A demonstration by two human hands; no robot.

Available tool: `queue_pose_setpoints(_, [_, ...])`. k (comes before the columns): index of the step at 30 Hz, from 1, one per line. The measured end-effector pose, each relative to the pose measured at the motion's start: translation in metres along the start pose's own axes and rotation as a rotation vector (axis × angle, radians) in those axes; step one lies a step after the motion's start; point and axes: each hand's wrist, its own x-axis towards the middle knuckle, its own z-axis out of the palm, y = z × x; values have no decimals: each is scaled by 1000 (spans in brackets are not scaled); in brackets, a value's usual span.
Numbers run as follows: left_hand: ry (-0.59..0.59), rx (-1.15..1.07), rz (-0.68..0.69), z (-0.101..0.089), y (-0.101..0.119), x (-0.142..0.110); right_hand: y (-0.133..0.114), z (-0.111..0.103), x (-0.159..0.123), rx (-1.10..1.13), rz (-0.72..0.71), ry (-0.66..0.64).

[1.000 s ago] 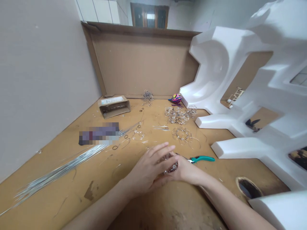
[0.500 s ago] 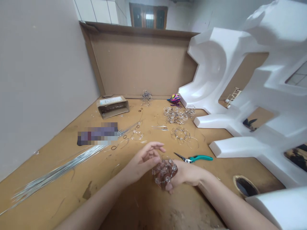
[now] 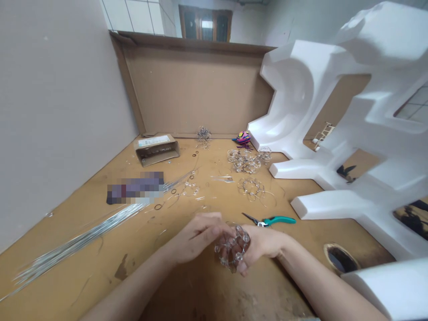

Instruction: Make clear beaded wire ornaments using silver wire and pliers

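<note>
Low in the middle of the view, both my hands meet around a ball of wire rings and clear beads point(image 3: 232, 248). My right hand point(image 3: 260, 243) cups it from the right with fingers curled under it. My left hand point(image 3: 198, 236) is closed against its left side, fingertips pinching at the wire. The ball hangs just above the brown table point(image 3: 100, 267). Teal-handled pliers point(image 3: 270, 220) lie on the table just beyond my right hand.
A bundle of long silver wires point(image 3: 83, 238) runs along the left. Finished wire-bead pieces point(image 3: 245, 161) point(image 3: 251, 187), loose rings, a small cardboard box point(image 3: 156, 149) and a colourful toy point(image 3: 243, 137) lie further back. White foam blocks point(image 3: 334, 133) fill the right; a hole point(image 3: 339, 258) is in the table.
My left hand lay flat with fingers stretched over the ball, then lifted, and now has curled closed onto its left side. The ball has dropped slightly toward me.
</note>
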Motion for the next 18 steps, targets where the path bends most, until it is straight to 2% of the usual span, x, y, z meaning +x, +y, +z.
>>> queue_pose_setpoints(2, [-34, 35, 20, 3, 0, 0, 0, 0, 0, 6, 4, -13])
queue_pose_setpoints(7, [81, 49, -79, 5, -7, -2, 1, -2, 3, 32, -21, -37])
queue_pose_setpoints(11, [93, 7, -139, 4, -10, 0, 4, -5, 4, -13, -46, -7])
queue_pose_setpoints(18, [202, 54, -215, 6, -10, 5, 4, -6, 1, -83, -60, 43])
